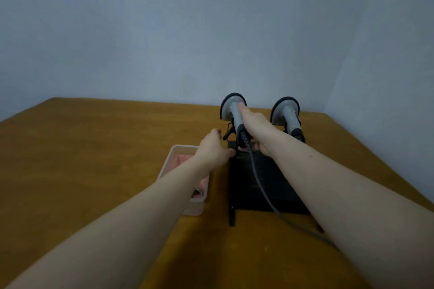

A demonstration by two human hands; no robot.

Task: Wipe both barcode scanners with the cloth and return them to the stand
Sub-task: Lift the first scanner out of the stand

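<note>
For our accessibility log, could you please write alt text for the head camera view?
The right hand grips the left barcode scanner on the black stand; the left hand reaches beside it. A second scanner sits alongside, and a pink cloth lies in a tray.

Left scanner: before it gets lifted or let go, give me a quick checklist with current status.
1. Right hand grips the left scanner handle: ok.
2. Left hand steadies the stand: cannot tell, it is at the stand's left edge.
3. Left scanner seated in its cradle: cannot tell.
4. Its cable runs slack over the stand: ok.
5. Right scanner parked upright: ok.
6. Cloth in the tray, not in hand: not ok for wiping.
</note>
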